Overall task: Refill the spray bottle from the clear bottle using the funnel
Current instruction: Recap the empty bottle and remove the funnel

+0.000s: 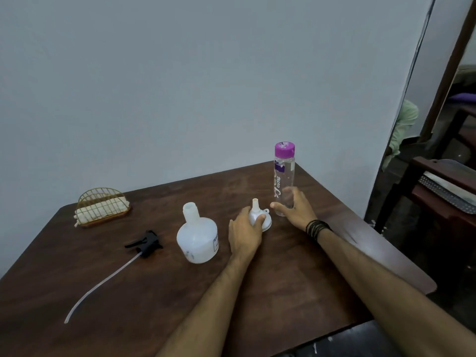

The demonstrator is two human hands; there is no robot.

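My left hand (244, 234) grips the funnel (258, 215) on the dark wooden tabletop (296, 266) (grey wall (206, 86) behind); my right hand (296, 211) reaches loose-fingered beside the clear bottle (283, 176).

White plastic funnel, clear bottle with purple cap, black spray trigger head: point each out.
White plastic funnel (255, 207): head view, on its upturned spout.
Clear bottle with purple cap (283, 177): head view, on the clear body.
Black spray trigger head (148, 242): head view, on the black body.

Purple cap (284, 148) — white funnel (258, 215)
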